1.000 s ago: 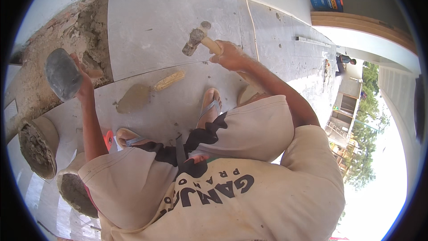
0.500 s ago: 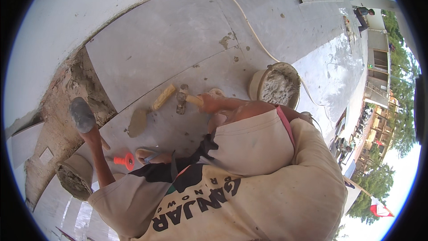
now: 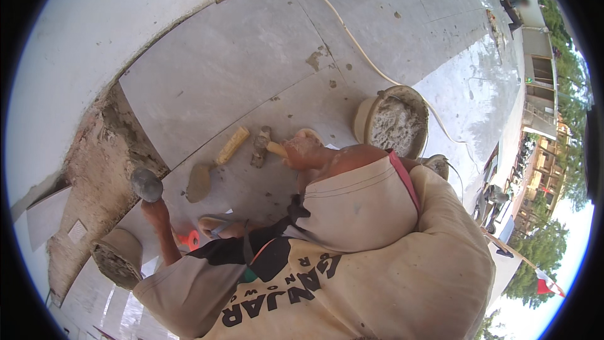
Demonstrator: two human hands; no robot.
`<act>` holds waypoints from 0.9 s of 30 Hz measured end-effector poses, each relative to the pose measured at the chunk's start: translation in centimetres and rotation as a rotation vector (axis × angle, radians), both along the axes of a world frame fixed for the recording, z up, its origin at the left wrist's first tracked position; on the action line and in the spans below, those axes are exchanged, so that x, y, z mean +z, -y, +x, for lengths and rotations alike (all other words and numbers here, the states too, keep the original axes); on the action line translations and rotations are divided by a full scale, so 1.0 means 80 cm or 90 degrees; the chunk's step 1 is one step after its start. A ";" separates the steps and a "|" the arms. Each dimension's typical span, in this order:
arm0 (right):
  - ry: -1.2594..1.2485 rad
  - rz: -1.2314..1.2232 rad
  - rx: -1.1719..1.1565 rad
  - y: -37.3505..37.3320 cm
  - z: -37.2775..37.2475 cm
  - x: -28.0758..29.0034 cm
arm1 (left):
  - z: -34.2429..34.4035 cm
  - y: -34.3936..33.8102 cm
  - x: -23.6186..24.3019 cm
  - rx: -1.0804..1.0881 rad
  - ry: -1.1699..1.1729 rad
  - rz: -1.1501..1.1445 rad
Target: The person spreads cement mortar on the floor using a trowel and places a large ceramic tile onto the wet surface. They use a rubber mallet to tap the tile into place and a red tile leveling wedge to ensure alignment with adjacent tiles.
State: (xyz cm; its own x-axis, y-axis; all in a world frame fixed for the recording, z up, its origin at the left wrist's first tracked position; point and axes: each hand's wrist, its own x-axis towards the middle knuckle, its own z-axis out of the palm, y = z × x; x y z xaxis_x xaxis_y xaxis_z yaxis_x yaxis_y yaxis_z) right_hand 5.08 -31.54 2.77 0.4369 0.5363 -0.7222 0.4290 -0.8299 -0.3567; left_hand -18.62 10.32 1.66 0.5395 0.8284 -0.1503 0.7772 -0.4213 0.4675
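Note:
At the left, my left hand is closed below the dark grey, rounded head of what looks like a rubber mallet, raised near the gap beside the floor tiles. My right hand is low over the tiles, its fingers curled around the end of a yellow-handled hammer; part of the grip is hidden. Left of the hammer lies a trowel with a rounded, mortar-coated blade and a yellowish handle. An orange-red spool sits beside my left forearm, partly covered.
A bucket of pale mortar stands right of my right arm, with a smaller container behind. Another bucket is at lower left. Rough bare ground borders the white wall. A pale cable crosses the tiles; a person is far right.
My left hand has moved right with the mallet, whose head now appears rounder and closer to the tile edge. The right hand and hammer look nearly still; the whole view has shifted slightly.

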 end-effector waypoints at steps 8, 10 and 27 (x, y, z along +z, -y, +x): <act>-0.016 0.029 0.113 -0.006 0.038 0.025 | -0.001 0.008 -0.003 -0.006 -0.040 -0.019; -0.019 -0.007 0.050 0.007 0.069 0.034 | 0.018 0.017 -0.006 -0.035 -0.043 -0.044; 0.372 -0.056 0.005 0.097 0.290 -0.027 | 0.000 0.042 -0.002 0.012 -0.060 -0.092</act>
State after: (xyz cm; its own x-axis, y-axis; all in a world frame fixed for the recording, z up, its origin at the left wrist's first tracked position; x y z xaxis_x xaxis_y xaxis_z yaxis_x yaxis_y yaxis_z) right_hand 28.31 -39.33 0.61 0.7718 0.4899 -0.4054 0.5398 -0.8417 0.0105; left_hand -18.63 6.95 1.51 0.5022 0.8041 -0.3183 0.8277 -0.3403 0.4463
